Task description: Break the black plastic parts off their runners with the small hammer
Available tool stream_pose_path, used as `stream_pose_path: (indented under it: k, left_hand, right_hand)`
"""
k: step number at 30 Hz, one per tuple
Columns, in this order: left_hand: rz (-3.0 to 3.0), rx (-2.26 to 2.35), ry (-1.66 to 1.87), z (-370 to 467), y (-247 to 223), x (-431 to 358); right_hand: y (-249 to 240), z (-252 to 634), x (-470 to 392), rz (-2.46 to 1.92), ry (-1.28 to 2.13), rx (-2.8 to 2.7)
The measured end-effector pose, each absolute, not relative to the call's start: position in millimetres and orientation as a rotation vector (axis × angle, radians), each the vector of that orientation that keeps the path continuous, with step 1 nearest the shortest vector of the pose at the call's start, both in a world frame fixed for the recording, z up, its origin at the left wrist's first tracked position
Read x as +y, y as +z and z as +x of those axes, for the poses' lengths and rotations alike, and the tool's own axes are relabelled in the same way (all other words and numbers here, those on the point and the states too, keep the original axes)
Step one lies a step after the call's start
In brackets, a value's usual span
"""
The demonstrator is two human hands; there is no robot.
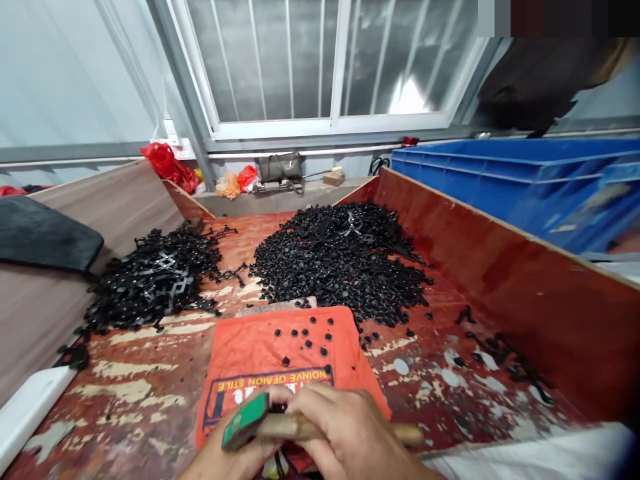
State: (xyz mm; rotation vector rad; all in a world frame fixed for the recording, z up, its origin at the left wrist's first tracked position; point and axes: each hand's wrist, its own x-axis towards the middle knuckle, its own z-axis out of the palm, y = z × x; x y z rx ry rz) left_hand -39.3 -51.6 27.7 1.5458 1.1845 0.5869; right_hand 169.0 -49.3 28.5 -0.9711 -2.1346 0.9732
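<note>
My right hand [345,427] is closed around the wooden handle of a hammer [295,427], whose green-sided head [247,420] points left. Just under the hammer head is my left hand [245,457], its fingers closed close to the right hand's fingertips. Something small and dark shows between the hands, but I cannot make out what it is. Both hands are over the near edge of an orange printed cloth bag [295,353]. Several small black round caps [309,344] lie scattered on the cloth.
A large heap of small black parts [335,260] sits beyond the cloth. To the left is a pile of black linked pieces [155,280]. A red-brown board [480,247] walls the right side, with a blue crate [470,167] behind it. Loose black pieces [515,360] lie at right.
</note>
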Motion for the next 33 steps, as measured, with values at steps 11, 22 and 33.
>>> stream_pose_path:
  k: [11,22,33]
  left_hand:
    - [1.760,1.533,0.647,-57,-13,22]
    - [1.718,1.534,0.559,-47,-29,32]
    - [1.748,1.554,0.513,-46,-27,24]
  right_hand:
    - [-2,228,-65,-1.629,0.843,-2.224]
    - [-21,209,-70,-1.469,0.836,-2.525]
    - [-18,213,-75,-1.455,0.885,-2.417]
